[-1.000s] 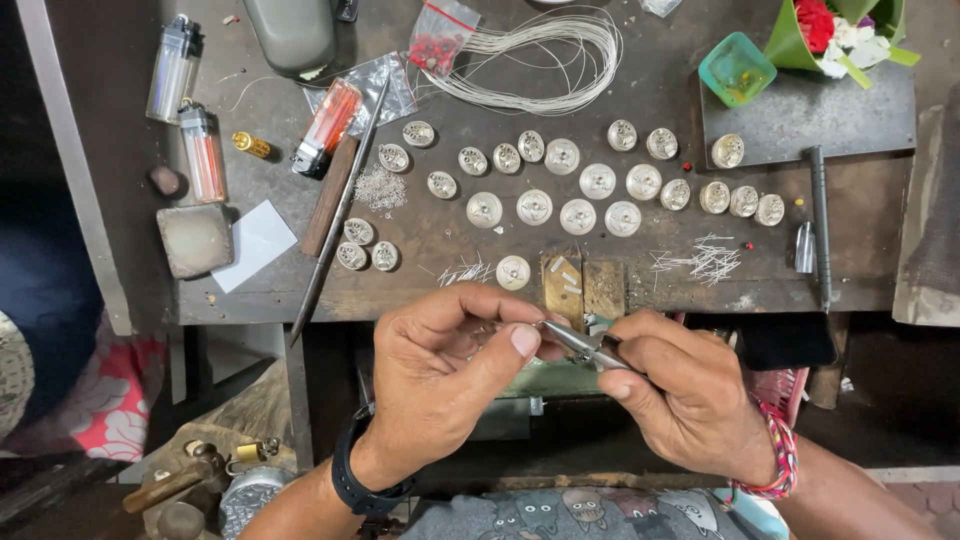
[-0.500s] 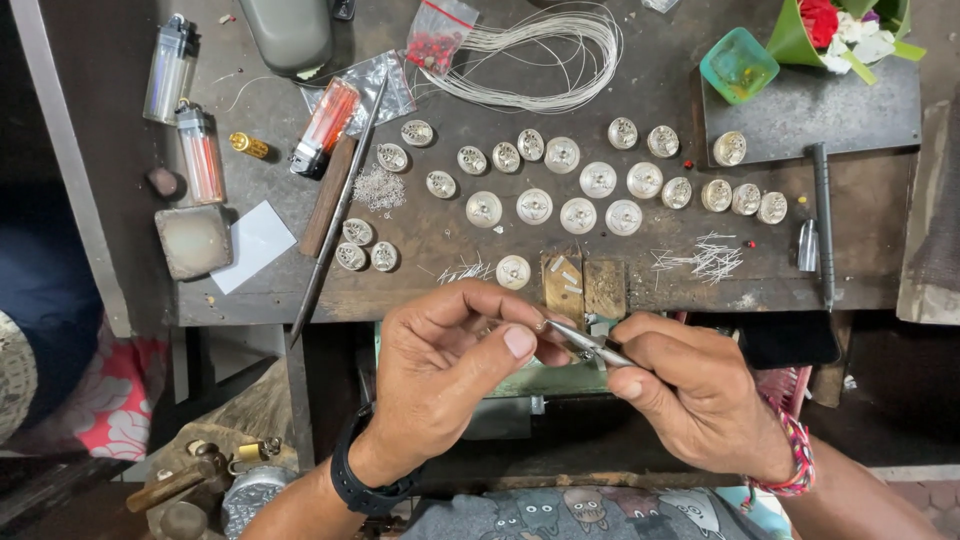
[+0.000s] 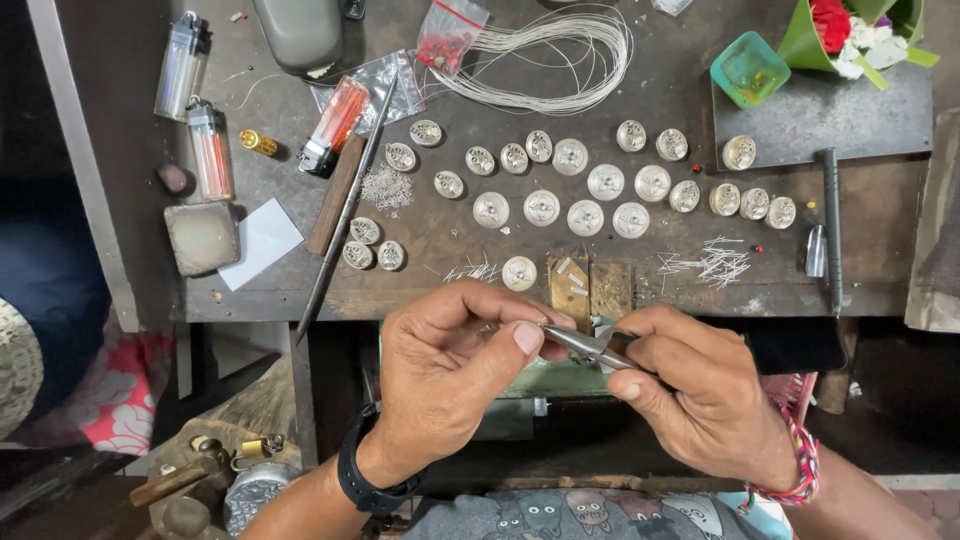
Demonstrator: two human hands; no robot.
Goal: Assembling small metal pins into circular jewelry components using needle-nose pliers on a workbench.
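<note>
My right hand (image 3: 705, 400) is closed around a pair of slim metal pliers (image 3: 592, 346), fingers wrapped over the handles. The tool's long axis runs nearly level across the view, tilted slightly up toward its tip, and the tip points left, toward my other hand. My left hand (image 3: 450, 375) is pinched shut, thumb against forefinger, right at the pliers' nose; whatever small piece sits in that pinch is too tiny and too hidden for me to tell. Both hands hover just in front of the near edge of the dark workbench (image 3: 480, 290), below a small wooden bench block (image 3: 588, 288) that sticks out from that edge.

On the bench, round silver pieces (image 3: 585, 216) lie in loose rows across the middle. A coil of pale wire (image 3: 545, 55) sits at the far side, and touching its left edge is a small clear zip bag (image 3: 452, 35) with a red strip along its mouth and red bits inside. Beside that lies a crinkled clear plastic wrapper (image 3: 385, 80) under an orange lighter (image 3: 335, 125). A plain white paper square (image 3: 260, 240) lies at the left, next to a grey stone block (image 3: 202, 237). A green plastic cup (image 3: 750, 70) stands at the far right.
</note>
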